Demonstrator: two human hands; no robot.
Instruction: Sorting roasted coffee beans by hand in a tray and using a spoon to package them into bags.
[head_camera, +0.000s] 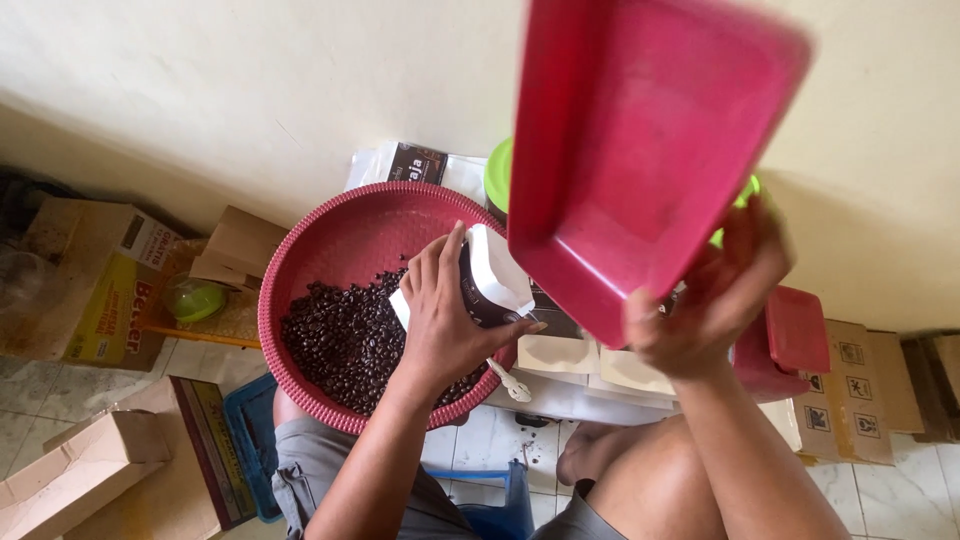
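Note:
My left hand (445, 320) grips a white pouch (492, 270) with its open mouth up, held over the edge of a round red woven basket (340, 225) that rests on my lap. Dark coffee beans (345, 340) fill the basket's lower half. My right hand (715, 300) holds a pink rectangular plastic tray (640, 140) by its lower corner, raised and tilted, with its low edge just right of the pouch's mouth. The tray's inside looks empty.
White pouches (590, 370) lie stacked under the tray. A green round lid (497, 175) and a dark-labelled bag (415, 162) sit by the wall. Cardboard boxes (95, 290) stand left, more boxes (850, 390) and a red container (785, 345) right. Tiled floor below.

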